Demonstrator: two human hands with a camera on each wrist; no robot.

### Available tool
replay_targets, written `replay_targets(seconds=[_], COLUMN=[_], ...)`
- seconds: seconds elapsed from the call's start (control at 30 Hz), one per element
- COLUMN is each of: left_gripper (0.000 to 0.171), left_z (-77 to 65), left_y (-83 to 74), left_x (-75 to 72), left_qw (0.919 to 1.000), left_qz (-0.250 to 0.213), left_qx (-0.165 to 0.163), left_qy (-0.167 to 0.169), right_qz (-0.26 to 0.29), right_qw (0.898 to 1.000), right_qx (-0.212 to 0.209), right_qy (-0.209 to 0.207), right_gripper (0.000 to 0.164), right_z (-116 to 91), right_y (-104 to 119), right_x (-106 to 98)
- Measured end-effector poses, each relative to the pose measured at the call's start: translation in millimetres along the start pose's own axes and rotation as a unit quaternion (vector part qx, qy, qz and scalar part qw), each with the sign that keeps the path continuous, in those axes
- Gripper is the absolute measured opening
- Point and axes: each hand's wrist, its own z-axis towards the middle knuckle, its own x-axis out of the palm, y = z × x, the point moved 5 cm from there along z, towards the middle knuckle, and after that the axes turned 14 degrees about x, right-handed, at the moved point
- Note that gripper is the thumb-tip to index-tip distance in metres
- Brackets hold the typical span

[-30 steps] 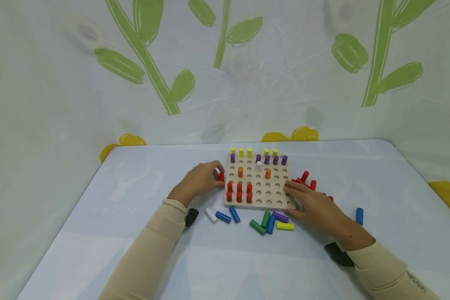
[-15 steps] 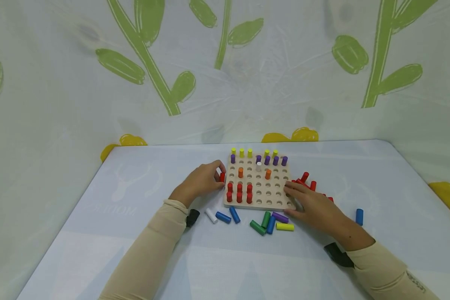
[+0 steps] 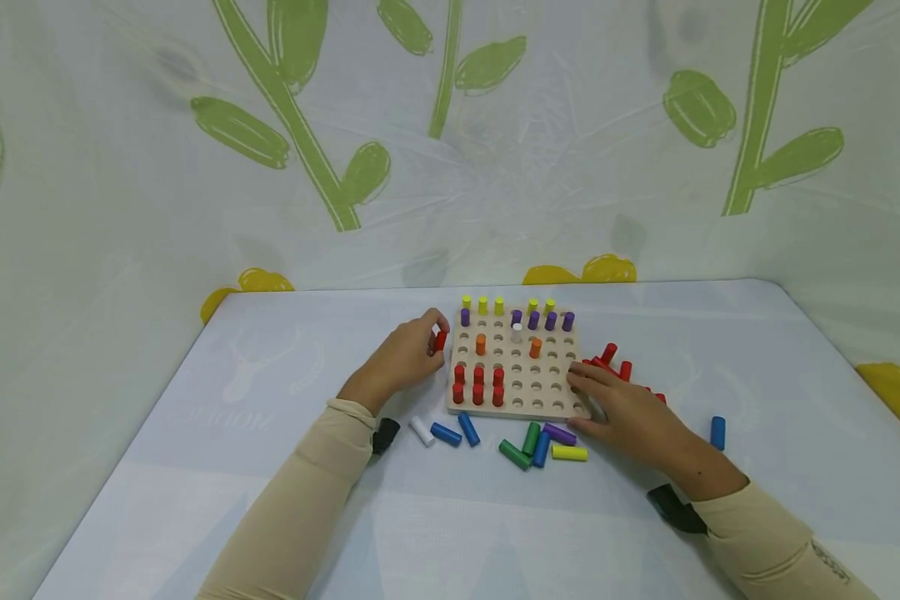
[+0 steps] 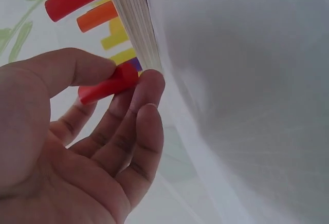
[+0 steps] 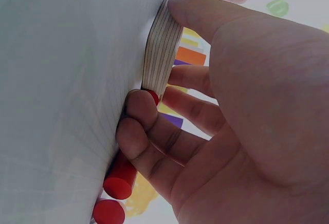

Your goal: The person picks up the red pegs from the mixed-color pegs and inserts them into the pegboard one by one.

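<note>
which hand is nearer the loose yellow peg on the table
Right. The right hand is close by the yellow peg, to its right; the left hand, holding a red peg, is farther off to its left, beside the board.

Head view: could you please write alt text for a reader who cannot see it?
A person's left hand pinches a red peg beside a wooden pegboard partly filled with coloured pegs, while the right hand holds its near-right corner. Loose pegs lie in front and to the right.
</note>
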Motion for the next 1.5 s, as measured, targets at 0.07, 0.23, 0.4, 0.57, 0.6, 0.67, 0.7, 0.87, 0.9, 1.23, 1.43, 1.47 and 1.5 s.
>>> replay_targets(seconds=[0.07, 0.23, 0.4, 0.57, 0.6, 0.67, 0.7, 0.87, 0.9, 1.23, 1.43, 1.47, 1.5], left_gripper=[0.036, 0.036, 0.038, 0.038, 0.037, 0.037, 0.037, 0.038, 0.039, 0.036, 0.036, 0.035, 0.035], left_z=[-0.6, -1.1, -1.6, -3.0, -3.2, -3.8, -4.1, -5.5, -5.9, -9.2, -10.1, -10.3, -10.6], left_y=[-2.0, -7.6, -12.6, -18.3, -19.8, -23.1, -24.7, -31.9, -33.2, -46.6, -52.6, -53.2, -53.8], left_x=[-1.7, -6.8, -11.2, -13.4, -14.1, -15.4, -15.9, -16.6, -16.4, -15.0, -11.5, -11.0, -10.5], left_qw=[0.9999, 0.999, 0.9972, 0.9958, 0.9953, 0.9943, 0.9939, 0.9928, 0.9928, 0.992, 0.9926, 0.9927, 0.9928], left_qz=[0.0, -0.004, -0.006, -0.004, -0.004, -0.005, -0.006, -0.01, -0.011, -0.02, -0.015, -0.016, -0.016], left_qx=[0.007, 0.018, 0.019, 0.022, 0.024, 0.029, 0.031, 0.039, 0.04, 0.053, 0.059, 0.06, 0.062], left_qy=[-0.01, -0.042, -0.072, -0.089, -0.094, -0.102, -0.105, -0.113, -0.112, -0.113, -0.105, -0.103, -0.101], right_qz=[0.002, 0.002, 0.001, 0.0, 0.001, 0.001, 0.0, 0.001, 0.001, -0.001, 0.002, 0.002, 0.003], right_qw=[1.0, 1.0, 1.0, 1.0, 1.0, 1.0, 1.0, 1.0, 1.0, 1.0, 1.0, 1.0, 1.0], right_qx=[0.002, 0.004, 0.002, 0.002, 0.002, 0.003, 0.002, 0.005, 0.006, 0.002, 0.002, 0.002, 0.002], right_qy=[0.001, 0.001, 0.0, 0.001, 0.002, 0.002, 0.003, 0.005, 0.006, 0.005, 0.004, 0.004, 0.004], right_gripper=[0.072, 0.073, 0.073, 0.072, 0.072, 0.072, 0.072, 0.073, 0.073, 0.074, 0.073, 0.073, 0.073], right_z=[-0.1, -1.0, -0.7, -0.5, -0.7, -0.9, -0.8, 0.0, 0.2, -0.1, -0.1, -0.2, -0.3], right_y=[-0.1, -0.4, -0.2, -0.5, -0.3, -0.1, 0.0, 0.1, 0.0, 0.9, -0.1, -0.2, -0.4], right_x=[-0.1, -0.5, -0.8, 0.1, -0.2, -0.5, -0.6, -0.4, 0.0, -0.8, -0.5, -0.6, -0.4])
